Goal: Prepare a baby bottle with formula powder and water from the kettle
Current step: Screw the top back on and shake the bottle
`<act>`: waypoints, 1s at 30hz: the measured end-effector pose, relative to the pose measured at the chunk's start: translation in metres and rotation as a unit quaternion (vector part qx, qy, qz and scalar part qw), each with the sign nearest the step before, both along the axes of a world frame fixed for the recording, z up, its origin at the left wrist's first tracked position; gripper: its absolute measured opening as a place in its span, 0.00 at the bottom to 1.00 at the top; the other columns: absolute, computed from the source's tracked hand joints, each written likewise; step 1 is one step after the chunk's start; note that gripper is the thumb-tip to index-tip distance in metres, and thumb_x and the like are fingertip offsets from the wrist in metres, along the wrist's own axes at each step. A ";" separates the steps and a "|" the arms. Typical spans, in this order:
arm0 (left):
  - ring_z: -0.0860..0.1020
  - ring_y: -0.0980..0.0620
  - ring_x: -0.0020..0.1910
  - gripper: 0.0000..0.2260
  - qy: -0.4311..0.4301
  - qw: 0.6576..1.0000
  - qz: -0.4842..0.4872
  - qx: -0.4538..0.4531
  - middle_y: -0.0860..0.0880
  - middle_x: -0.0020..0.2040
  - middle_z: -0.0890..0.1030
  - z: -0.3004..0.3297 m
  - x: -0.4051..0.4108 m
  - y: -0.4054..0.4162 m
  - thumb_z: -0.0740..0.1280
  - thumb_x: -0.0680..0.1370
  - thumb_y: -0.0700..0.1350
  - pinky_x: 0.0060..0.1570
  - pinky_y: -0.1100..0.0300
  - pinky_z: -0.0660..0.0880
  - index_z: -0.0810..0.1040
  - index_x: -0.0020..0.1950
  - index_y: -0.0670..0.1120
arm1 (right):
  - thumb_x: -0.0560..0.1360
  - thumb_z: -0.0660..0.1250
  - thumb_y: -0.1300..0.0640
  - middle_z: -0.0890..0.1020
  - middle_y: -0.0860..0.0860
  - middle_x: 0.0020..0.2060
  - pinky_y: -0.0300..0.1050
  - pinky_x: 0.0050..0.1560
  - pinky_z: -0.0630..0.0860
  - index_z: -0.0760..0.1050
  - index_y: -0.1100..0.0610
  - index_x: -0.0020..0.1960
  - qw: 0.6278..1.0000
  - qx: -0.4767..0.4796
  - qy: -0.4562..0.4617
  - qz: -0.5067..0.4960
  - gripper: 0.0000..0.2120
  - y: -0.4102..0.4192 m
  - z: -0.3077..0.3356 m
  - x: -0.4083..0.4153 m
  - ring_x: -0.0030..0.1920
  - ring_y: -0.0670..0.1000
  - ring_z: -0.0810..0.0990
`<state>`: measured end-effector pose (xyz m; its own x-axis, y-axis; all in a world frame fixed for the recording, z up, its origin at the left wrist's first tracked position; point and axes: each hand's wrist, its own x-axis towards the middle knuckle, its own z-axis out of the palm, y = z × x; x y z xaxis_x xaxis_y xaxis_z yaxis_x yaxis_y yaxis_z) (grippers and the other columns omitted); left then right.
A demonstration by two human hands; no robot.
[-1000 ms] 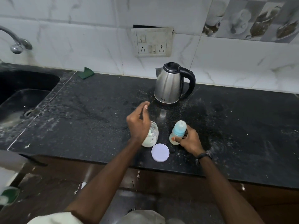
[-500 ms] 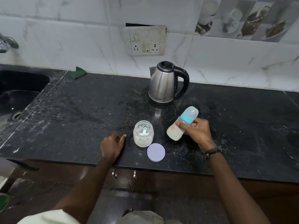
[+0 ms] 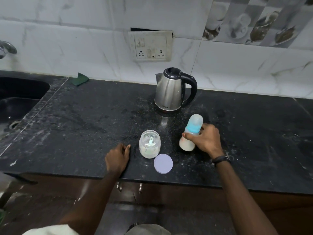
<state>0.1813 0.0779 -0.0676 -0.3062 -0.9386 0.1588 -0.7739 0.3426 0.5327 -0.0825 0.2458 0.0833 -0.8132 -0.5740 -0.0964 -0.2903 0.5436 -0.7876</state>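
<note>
My right hand (image 3: 205, 140) grips the baby bottle (image 3: 192, 131), which has a blue collar, a clear cap and white liquid in its lower part. The bottle stands nearly upright, its base on or just above the black counter (image 3: 84, 119). The open formula jar (image 3: 149, 144) holds white powder and a pale scoop, left of the bottle. Its lilac lid (image 3: 163, 163) lies flat in front of it. My left hand (image 3: 118, 158) rests on the counter left of the jar, fingers curled, holding nothing. The steel kettle (image 3: 171, 91) with a black handle stands behind.
A dark sink (image 3: 18, 99) is sunk into the counter at the left, with a tap (image 3: 6, 48) above it. A green cloth (image 3: 79, 79) lies by the back wall. A wall socket plate (image 3: 150, 45) is above the kettle. Spilled powder speckles the counter.
My left hand has come away from the jar and settled on the counter. My right hand lifted and tilted the bottle, then brought it back nearly upright near the counter.
</note>
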 end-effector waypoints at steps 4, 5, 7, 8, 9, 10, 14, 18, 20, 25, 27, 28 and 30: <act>0.80 0.43 0.32 0.15 0.000 1.000 0.003 -0.003 0.44 0.33 0.82 0.001 0.000 0.000 0.67 0.80 0.55 0.33 0.57 0.71 0.80 0.42 0.46 | 0.59 0.82 0.48 0.86 0.49 0.40 0.53 0.47 0.83 0.83 0.55 0.43 0.999 0.008 0.000 0.037 0.18 0.003 0.001 0.006 0.43 0.51 0.85; 0.80 0.42 0.32 0.15 -0.002 1.000 0.002 -0.002 0.44 0.33 0.82 0.001 -0.001 0.000 0.67 0.80 0.55 0.33 0.56 0.71 0.79 0.42 0.46 | 0.59 0.82 0.48 0.86 0.49 0.40 0.53 0.47 0.83 0.83 0.56 0.43 1.000 0.008 0.006 0.023 0.18 0.002 0.000 0.005 0.43 0.50 0.85; 0.81 0.42 0.32 0.15 -0.004 1.000 0.000 -0.002 0.44 0.33 0.82 0.000 0.000 0.000 0.66 0.80 0.56 0.33 0.55 0.73 0.79 0.41 0.46 | 0.59 0.81 0.43 0.83 0.48 0.39 0.49 0.44 0.80 0.82 0.55 0.44 1.000 0.017 0.010 -0.023 0.21 0.000 0.006 0.004 0.42 0.51 0.82; 0.81 0.41 0.32 0.15 -0.005 1.000 -0.001 -0.005 0.44 0.33 0.82 -0.001 0.000 0.000 0.66 0.80 0.56 0.33 0.55 0.73 0.79 0.41 0.46 | 0.59 0.81 0.42 0.81 0.48 0.39 0.47 0.42 0.78 0.81 0.54 0.43 0.999 0.020 0.012 -0.036 0.21 0.001 0.008 0.004 0.41 0.51 0.80; 0.81 0.41 0.32 0.15 -0.003 1.000 -0.001 -0.008 0.44 0.33 0.82 -0.001 0.000 -0.001 0.67 0.80 0.56 0.33 0.56 0.72 0.79 0.42 0.46 | 0.59 0.81 0.42 0.82 0.48 0.39 0.47 0.42 0.78 0.81 0.53 0.42 0.999 0.027 0.014 -0.028 0.20 0.002 0.010 0.006 0.41 0.50 0.80; 0.81 0.42 0.33 0.15 -0.001 1.000 -0.002 -0.008 0.44 0.33 0.82 -0.001 0.000 -0.001 0.67 0.80 0.56 0.33 0.56 0.71 0.79 0.42 0.46 | 0.59 0.81 0.43 0.84 0.48 0.39 0.49 0.43 0.80 0.81 0.52 0.42 1.000 0.022 0.013 -0.003 0.18 0.002 0.012 0.006 0.41 0.49 0.82; 0.81 0.42 0.33 0.15 0.007 1.000 -0.001 -0.006 0.45 0.33 0.82 -0.004 0.000 -0.001 0.67 0.79 0.58 0.34 0.55 0.74 0.79 0.42 0.47 | 0.58 0.81 0.42 0.84 0.52 0.43 0.48 0.43 0.78 0.81 0.53 0.45 0.999 0.029 0.017 -0.037 0.22 0.001 0.015 0.004 0.46 0.54 0.83; 0.81 0.43 0.32 0.15 0.012 1.000 -0.003 -0.005 0.46 0.32 0.82 -0.006 0.001 -0.002 0.66 0.79 0.59 0.34 0.54 0.77 0.78 0.41 0.49 | 0.58 0.82 0.45 0.86 0.49 0.41 0.50 0.46 0.81 0.82 0.54 0.43 1.000 0.019 0.007 -0.010 0.20 0.002 0.016 0.005 0.44 0.50 0.84; 0.81 0.43 0.32 0.15 0.014 1.000 -0.005 -0.006 0.46 0.32 0.82 -0.006 0.001 -0.001 0.67 0.79 0.58 0.33 0.54 0.77 0.78 0.41 0.48 | 0.58 0.81 0.43 0.85 0.52 0.44 0.47 0.44 0.78 0.82 0.55 0.46 0.999 0.026 0.004 -0.046 0.22 0.000 0.018 0.005 0.46 0.54 0.83; 0.81 0.42 0.32 0.15 0.013 1.000 -0.002 -0.012 0.46 0.32 0.82 -0.006 0.001 0.000 0.68 0.79 0.58 0.33 0.55 0.74 0.78 0.41 0.48 | 0.58 0.82 0.44 0.85 0.49 0.42 0.49 0.47 0.80 0.82 0.55 0.44 1.000 0.025 0.007 -0.010 0.21 0.005 0.018 0.007 0.45 0.51 0.84; 0.82 0.42 0.33 0.14 0.013 1.000 0.000 -0.009 0.46 0.33 0.83 -0.006 0.001 0.000 0.68 0.79 0.57 0.34 0.55 0.75 0.79 0.42 0.48 | 0.58 0.81 0.42 0.84 0.53 0.44 0.46 0.43 0.77 0.81 0.55 0.45 0.998 0.045 0.017 -0.037 0.23 0.005 0.019 0.008 0.46 0.55 0.83; 0.82 0.43 0.34 0.14 0.014 1.000 0.000 -0.010 0.46 0.33 0.83 -0.007 0.001 0.000 0.68 0.79 0.57 0.34 0.55 0.75 0.79 0.42 0.48 | 0.57 0.80 0.41 0.84 0.53 0.44 0.46 0.42 0.77 0.81 0.55 0.45 0.998 0.052 0.020 -0.031 0.24 0.007 0.019 0.009 0.46 0.55 0.83; 0.82 0.43 0.34 0.14 0.015 1.000 0.000 -0.013 0.47 0.34 0.83 -0.006 0.001 0.000 0.69 0.78 0.57 0.34 0.55 0.75 0.80 0.43 0.47 | 0.56 0.81 0.42 0.86 0.49 0.42 0.49 0.46 0.81 0.83 0.55 0.45 0.999 0.043 0.009 0.020 0.23 0.009 0.018 0.010 0.44 0.50 0.84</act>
<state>0.1821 0.0776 -0.0736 -0.3018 -0.9337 0.1928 -0.7572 0.3576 0.5465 -0.0720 0.2543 0.1016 -0.7924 -0.5956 -0.1316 -0.3266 0.5966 -0.7331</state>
